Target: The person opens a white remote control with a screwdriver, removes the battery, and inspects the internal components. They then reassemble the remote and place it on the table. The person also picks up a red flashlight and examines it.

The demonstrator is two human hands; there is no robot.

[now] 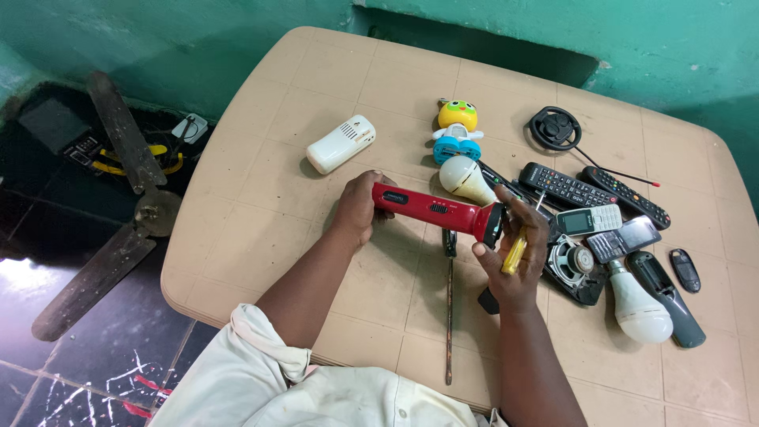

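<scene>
Both hands (pixel 443 229) — red torch (pixel 431 209) mid-table

Teal walls (pixel 198 39), beige table (pixel 261 198), dark floor (pixel 47 372)

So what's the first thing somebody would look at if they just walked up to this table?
Probably the bright red torch in the middle, held over the beige table by the left hand at its tail and the right hand at its head, which also grips a yellow-handled tool. Next, the little yellow and blue bird toy behind it, and the heap of remote controls, phones and bulbs at the right.
</scene>
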